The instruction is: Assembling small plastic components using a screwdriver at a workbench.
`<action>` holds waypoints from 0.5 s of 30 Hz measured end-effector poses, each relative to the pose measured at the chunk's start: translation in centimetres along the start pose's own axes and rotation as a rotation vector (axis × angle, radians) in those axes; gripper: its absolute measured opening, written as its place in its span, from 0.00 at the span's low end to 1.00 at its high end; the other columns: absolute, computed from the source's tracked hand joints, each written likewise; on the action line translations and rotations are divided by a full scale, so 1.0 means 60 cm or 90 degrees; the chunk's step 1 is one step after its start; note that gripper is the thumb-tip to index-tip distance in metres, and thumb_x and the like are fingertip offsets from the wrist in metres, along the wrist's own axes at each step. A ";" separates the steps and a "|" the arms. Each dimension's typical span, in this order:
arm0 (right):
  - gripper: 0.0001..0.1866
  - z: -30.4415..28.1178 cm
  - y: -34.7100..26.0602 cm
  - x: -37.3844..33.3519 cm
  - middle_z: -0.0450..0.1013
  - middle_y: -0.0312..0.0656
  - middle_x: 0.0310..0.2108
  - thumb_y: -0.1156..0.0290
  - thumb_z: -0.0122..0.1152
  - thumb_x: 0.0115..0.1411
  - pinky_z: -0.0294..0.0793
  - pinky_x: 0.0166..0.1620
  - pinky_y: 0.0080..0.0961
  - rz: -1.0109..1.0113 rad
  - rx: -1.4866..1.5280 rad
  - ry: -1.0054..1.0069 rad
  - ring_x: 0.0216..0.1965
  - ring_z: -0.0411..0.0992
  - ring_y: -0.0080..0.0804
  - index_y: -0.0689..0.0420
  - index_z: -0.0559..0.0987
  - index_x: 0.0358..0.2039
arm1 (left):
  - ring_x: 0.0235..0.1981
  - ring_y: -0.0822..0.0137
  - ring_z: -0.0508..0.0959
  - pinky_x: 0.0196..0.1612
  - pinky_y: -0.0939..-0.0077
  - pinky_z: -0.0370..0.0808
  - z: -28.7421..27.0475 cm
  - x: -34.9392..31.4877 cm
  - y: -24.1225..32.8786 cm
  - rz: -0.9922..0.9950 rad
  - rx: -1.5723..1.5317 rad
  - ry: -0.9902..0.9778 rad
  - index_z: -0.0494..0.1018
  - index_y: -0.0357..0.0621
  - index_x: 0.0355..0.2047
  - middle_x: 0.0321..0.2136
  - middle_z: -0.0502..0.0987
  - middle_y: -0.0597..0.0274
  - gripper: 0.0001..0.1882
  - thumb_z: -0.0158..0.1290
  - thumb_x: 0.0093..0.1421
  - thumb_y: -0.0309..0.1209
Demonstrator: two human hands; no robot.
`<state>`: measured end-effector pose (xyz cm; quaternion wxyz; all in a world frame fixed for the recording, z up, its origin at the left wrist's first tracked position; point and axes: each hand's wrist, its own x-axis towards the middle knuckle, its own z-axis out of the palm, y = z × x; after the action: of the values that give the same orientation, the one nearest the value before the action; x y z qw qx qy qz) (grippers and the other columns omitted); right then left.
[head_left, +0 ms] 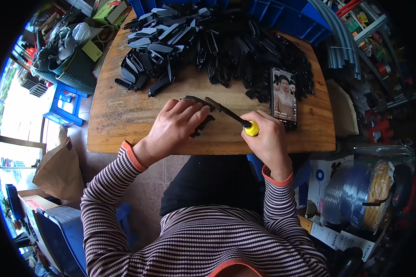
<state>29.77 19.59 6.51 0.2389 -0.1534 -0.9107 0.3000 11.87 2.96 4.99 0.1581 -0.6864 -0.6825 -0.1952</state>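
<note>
My left hand point(178, 121) is closed on a dark plastic piece point(195, 99), pressed down near the front of the wooden table point(118, 124). Its fingers hide most of that piece. In my right hand point(268, 138) is a yellow-handled tool point(251, 128) with a long dark shaft; its exact kind is not clear. The shaft points left and away from me, its tip close to the piece by my left fingers. Beneath my left fingers lie small black parts point(204, 125), partly covered by the hand.
A large heap of black and grey plastic parts point(166, 41) covers the table's far side. A phone point(284, 97) showing a video stands at the right. Beyond are blue crates point(286, 18) and grey tubes point(344, 46). A blue stool point(64, 104) and paper bag point(58, 171) are at left.
</note>
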 end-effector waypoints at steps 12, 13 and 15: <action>0.14 0.002 -0.011 -0.008 0.75 0.46 0.28 0.82 0.63 0.46 0.74 0.33 0.28 -0.019 0.007 -0.033 0.29 0.76 0.40 0.62 0.77 0.36 | 0.44 0.59 0.75 0.48 0.67 0.70 0.014 0.002 -0.084 -0.087 -0.256 -0.082 0.75 0.45 0.40 0.40 0.75 0.61 0.22 0.61 0.40 0.19; 0.14 0.002 -0.011 -0.006 0.75 0.47 0.28 0.82 0.63 0.46 0.74 0.33 0.28 -0.015 0.013 -0.036 0.29 0.76 0.40 0.62 0.77 0.36 | 0.44 0.59 0.75 0.48 0.65 0.71 0.011 0.002 -0.077 -0.097 -0.257 -0.082 0.75 0.45 0.39 0.40 0.75 0.62 0.22 0.61 0.40 0.19; 0.14 0.001 -0.011 -0.006 0.75 0.47 0.28 0.82 0.63 0.46 0.74 0.33 0.28 -0.013 0.021 -0.042 0.30 0.77 0.40 0.62 0.77 0.36 | 0.44 0.59 0.75 0.48 0.64 0.71 0.010 0.004 -0.069 -0.111 -0.256 -0.083 0.75 0.45 0.39 0.40 0.75 0.62 0.22 0.61 0.41 0.19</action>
<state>29.95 18.95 6.76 0.2142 -0.1300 -0.9145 0.3177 7.74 3.53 4.38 -0.0440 -0.6537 -0.6953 -0.2956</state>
